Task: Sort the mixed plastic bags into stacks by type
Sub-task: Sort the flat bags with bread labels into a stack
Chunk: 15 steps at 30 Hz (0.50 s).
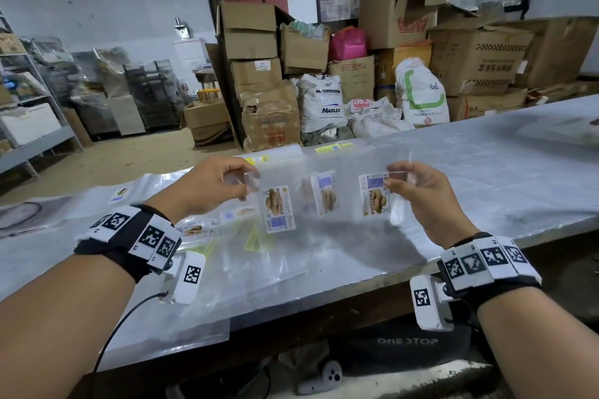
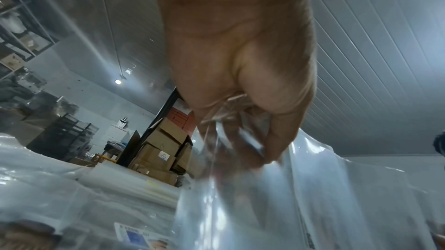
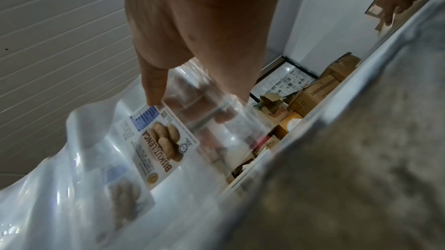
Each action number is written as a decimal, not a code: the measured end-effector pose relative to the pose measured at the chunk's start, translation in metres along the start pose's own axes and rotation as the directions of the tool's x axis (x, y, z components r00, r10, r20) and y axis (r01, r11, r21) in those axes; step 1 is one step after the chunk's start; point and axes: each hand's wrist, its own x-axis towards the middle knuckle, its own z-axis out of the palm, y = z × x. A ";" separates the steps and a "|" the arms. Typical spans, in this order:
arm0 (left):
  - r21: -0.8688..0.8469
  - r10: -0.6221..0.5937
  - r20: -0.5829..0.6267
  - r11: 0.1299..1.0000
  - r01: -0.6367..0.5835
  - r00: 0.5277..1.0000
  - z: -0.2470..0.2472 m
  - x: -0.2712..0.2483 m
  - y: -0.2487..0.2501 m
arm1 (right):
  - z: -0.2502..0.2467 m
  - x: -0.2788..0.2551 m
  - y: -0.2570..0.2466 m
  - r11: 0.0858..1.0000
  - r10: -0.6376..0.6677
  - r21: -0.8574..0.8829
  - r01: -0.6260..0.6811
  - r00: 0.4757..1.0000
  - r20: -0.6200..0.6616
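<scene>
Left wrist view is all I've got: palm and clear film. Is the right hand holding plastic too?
Observer: Yes. The right hand pinches the top of a clear bag; the left hand grips the other end.
Operator: Any print on it?
Observer: A label reads BISKUT LENGA, with a biscuit picture.
Operator: Bag lifted or lying on the table?
Observer: Top edge is held up above the steel table; more clear bags lie flat beneath.

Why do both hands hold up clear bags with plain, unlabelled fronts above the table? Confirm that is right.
Not quite. Both hands, left hand and right hand, hold clear bags above the table, but the bags carry printed biscuit labels; the head view shows them.
</scene>
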 end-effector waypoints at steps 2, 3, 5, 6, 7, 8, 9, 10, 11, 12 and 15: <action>-0.038 -0.004 0.003 0.999 0.004 1.000 -0.001 -0.001 -0.004 | 0.004 0.000 0.001 1.000 0.012 0.000 -0.012 1.000 0.019; -0.051 -0.006 0.002 0.999 0.006 1.000 -0.001 -0.002 -0.005 | 0.006 0.000 0.001 1.000 0.021 0.002 -0.021 0.999 0.028; -0.077 -0.008 -0.011 0.997 0.008 1.000 -0.002 -0.005 -0.008 | 0.012 0.001 0.004 0.999 0.035 0.014 -0.035 0.998 0.043; -0.100 -0.012 -0.016 0.995 0.010 1.000 -0.003 -0.006 -0.009 | 0.015 0.001 0.004 0.999 0.039 0.021 -0.040 0.998 0.049; -0.120 -0.013 -0.016 0.993 0.011 1.000 -0.004 -0.009 -0.010 | 0.018 0.000 0.005 0.999 0.040 0.021 -0.041 0.998 0.054; -0.130 -0.011 -0.012 0.991 0.009 1.000 -0.004 -0.012 -0.012 | 0.021 0.000 0.006 0.999 0.038 0.014 -0.038 0.998 0.060; -0.132 -0.006 -0.008 0.991 0.005 1.000 -0.005 -0.015 -0.013 | 0.024 0.000 0.006 0.999 0.039 0.006 -0.039 0.997 0.064; -0.126 -0.005 -0.007 0.992 0.004 1.000 -0.005 -0.018 -0.014 | 0.027 0.000 0.006 0.999 0.040 0.001 -0.040 0.997 0.067; -0.110 -0.011 -0.010 0.994 0.010 1.000 -0.004 -0.021 -0.016 | 0.030 -0.001 0.006 0.999 0.042 0.000 -0.043 0.997 0.070; -0.100 -0.023 -0.015 0.995 0.022 1.000 -0.004 -0.023 -0.017 | 0.032 -0.001 0.007 0.999 0.046 0.000 -0.046 0.996 0.071; -0.216 -0.094 -0.033 0.973 0.085 0.995 -0.004 -0.028 -0.018 | 0.037 -0.001 0.009 0.999 0.043 0.003 -0.044 0.997 0.070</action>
